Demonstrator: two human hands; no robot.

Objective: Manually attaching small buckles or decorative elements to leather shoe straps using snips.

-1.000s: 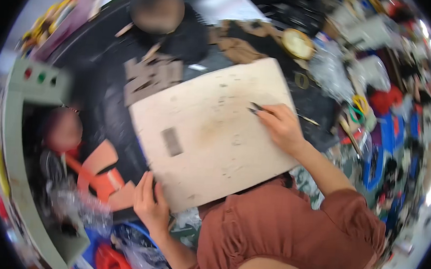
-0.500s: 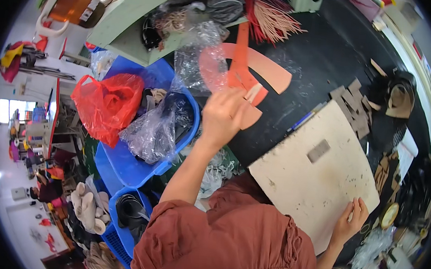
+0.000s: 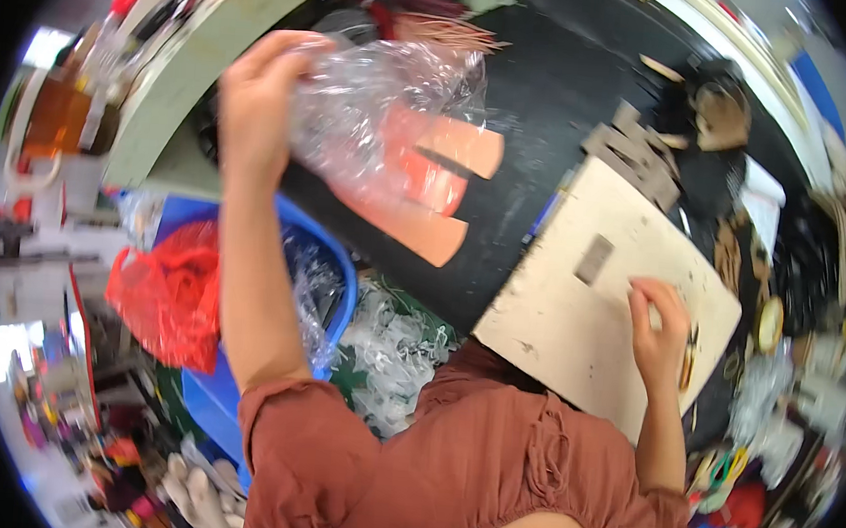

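Observation:
My left hand (image 3: 271, 82), blurred by motion, is closed on one edge of a crumpled clear plastic bag (image 3: 367, 88) at the upper left of the black work surface. Peach-orange curved flat pieces (image 3: 430, 235) lie partly beneath that bag, with a red-orange strip (image 3: 439, 182) between their ends. Over the pale board (image 3: 557, 318) hangs my right hand (image 3: 664, 325), loosely curled, its thumb apart from the fingers and nothing visible in it. Beside it on the board lies a slim tool with an orange-brown handle (image 3: 688, 366). A small grey-brown rectangle (image 3: 594, 259) rests on the board.
Blue bins (image 3: 347, 293) stand left of the work surface, with a red plastic bag (image 3: 171, 291) on them. Grey-brown scraps (image 3: 636, 161) and a blue pen (image 3: 547, 214) lie by the board. A pale green frame (image 3: 212, 48) borders the upper left. White plastic scraps (image 3: 388, 350) lie below.
My left hand has left the orange pieces, moved up and left, and taken hold of the clear bag, now spread over them. My right hand has lifted from the board's lower corner. The view has shifted.

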